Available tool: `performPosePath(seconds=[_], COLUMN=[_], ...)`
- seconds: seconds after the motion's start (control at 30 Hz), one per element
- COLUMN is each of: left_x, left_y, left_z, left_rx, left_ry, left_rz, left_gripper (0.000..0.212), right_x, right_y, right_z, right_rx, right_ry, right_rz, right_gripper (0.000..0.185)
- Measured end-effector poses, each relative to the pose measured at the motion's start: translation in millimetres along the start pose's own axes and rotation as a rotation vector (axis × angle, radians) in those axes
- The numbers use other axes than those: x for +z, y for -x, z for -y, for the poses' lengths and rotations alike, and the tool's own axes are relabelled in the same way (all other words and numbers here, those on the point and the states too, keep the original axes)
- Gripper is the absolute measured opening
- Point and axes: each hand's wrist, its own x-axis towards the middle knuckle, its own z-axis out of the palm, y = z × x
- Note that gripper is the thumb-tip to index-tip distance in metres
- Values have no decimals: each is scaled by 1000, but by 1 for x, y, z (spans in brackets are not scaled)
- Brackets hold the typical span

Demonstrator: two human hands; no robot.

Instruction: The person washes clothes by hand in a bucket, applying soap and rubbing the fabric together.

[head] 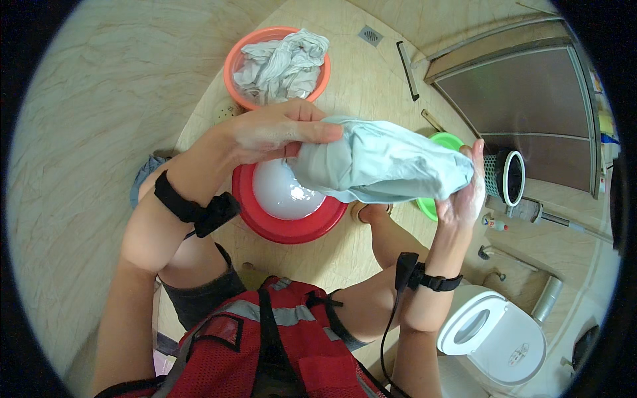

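A wet, pale blue cloth (pixel 393 159) is stretched sideways between my two hands. My left hand (pixel 283 132), with suds on its skin, grips the cloth's left end between thumb and fingers. At the right end, my right hand (pixel 465 191) is soapy too, its palm against the cloth and some fingers hidden behind or inside it. Below the cloth stands a red basin (pixel 288 231) holding cloudy whitish water (pixel 286 196); the cloth and my left hand cover part of it.
An orange basin (pixel 227 74) heaped with pale wet laundry (pixel 283 64) stands beyond. Right are a green basin (pixel 448 141), a lined wastebasket (pixel 492 176), a bottle (pixel 495 224) and a white toilet (pixel 507 343). A floor drain (pixel 371 36) lies near the far wall.
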Motion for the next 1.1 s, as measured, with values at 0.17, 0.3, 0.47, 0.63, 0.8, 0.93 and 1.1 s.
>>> performPosePath(seconds=[0.17, 0.3, 0.47, 0.63, 0.8, 0.93, 1.1], left_x=[18, 18, 31, 31, 29, 26, 20], left_y=[2, -5, -12, -13, -21, -18, -26], left_z=[-6, -4, -2, 1, 11, 9, 23], left_rx=[67, 75, -3, 1, 258, 388, 692], left_ry=[82, 77, 39, -64, -322, -831, -1192], left_rz=[-10, 78, 189, 178, -77, -229, -547], left_gripper=[31, 27, 21, 18, 14, 22, 23], right_x=[-13, -30, -15, 16, 15, 21, 27], right_y=[-16, -34, -33, -19, -18, -10, -3], right_z=[-14, -18, -25, -57, -37, -33, -24], right_rx=[103, 180, 88, 311, 253, 381, 226], right_ry=[268, 194, 340, 533, 670, 501, 189], right_rz=[-61, -84, 133, 338, 582, 476, 383], right_gripper=[27, 22, 26, 30, 28, 26, 31])
